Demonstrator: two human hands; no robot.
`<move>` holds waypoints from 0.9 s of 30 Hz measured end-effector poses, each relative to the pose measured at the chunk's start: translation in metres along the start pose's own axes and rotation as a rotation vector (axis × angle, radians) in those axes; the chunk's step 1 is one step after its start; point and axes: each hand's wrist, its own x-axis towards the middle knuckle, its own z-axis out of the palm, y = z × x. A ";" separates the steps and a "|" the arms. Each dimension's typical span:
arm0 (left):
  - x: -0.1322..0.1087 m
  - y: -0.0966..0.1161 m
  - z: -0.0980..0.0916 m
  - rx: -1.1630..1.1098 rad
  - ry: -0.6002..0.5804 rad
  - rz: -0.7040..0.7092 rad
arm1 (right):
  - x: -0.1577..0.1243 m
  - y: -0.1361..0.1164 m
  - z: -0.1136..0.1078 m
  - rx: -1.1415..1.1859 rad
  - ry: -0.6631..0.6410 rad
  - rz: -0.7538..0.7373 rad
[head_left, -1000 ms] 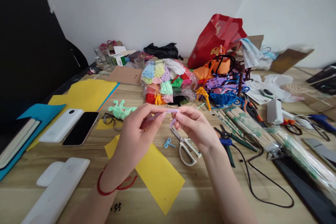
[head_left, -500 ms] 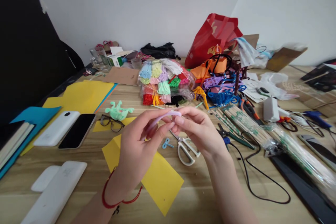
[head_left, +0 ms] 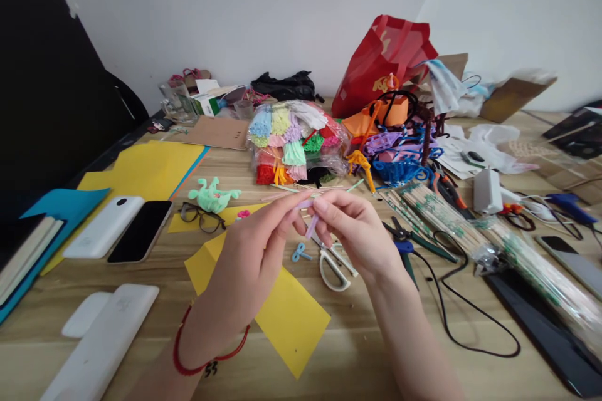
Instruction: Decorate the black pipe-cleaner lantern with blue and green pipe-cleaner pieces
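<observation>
Between my two hands is a lilac pipe cleaner point(head_left: 311, 227), bent, with a short end pointing down. My left hand point(head_left: 251, 250) is closed, its fingertips pinching one part of it. Thumb and fingers of my right hand point(head_left: 355, 232) pinch it close by, and the fingertips of both hands nearly meet. Below them lie white-handled scissors point(head_left: 335, 279), partly hidden by my right hand, and a small light-blue twisted loop piece point(head_left: 301, 253). A folded yellow sheet point(head_left: 296, 329) is under my left hand. A mint-green fuzzy figure point(head_left: 214, 195) stands beyond it.
A plastic bag of coloured pipe cleaner bundles point(head_left: 294, 144) lies at the back. To the right are pliers point(head_left: 446, 188), bundled sticks point(head_left: 442, 222) and a black cable point(head_left: 451, 319). Glasses point(head_left: 204, 216), a phone point(head_left: 141, 232) and white cases point(head_left: 103, 225) lie left.
The lilac pipe cleaner formed a wide arch over my left fingers; now it is drawn down into a short bent piece between my fingertips. My left hand has turned slightly.
</observation>
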 end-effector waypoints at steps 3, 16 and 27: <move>0.001 -0.001 -0.001 -0.052 0.006 -0.013 | -0.002 -0.004 -0.001 -0.038 -0.063 0.057; 0.001 0.002 -0.009 -0.075 0.127 -0.068 | -0.010 -0.014 -0.012 0.075 -0.283 0.268; 0.000 -0.004 -0.010 0.146 0.056 0.185 | -0.007 -0.013 -0.014 0.110 -0.237 0.190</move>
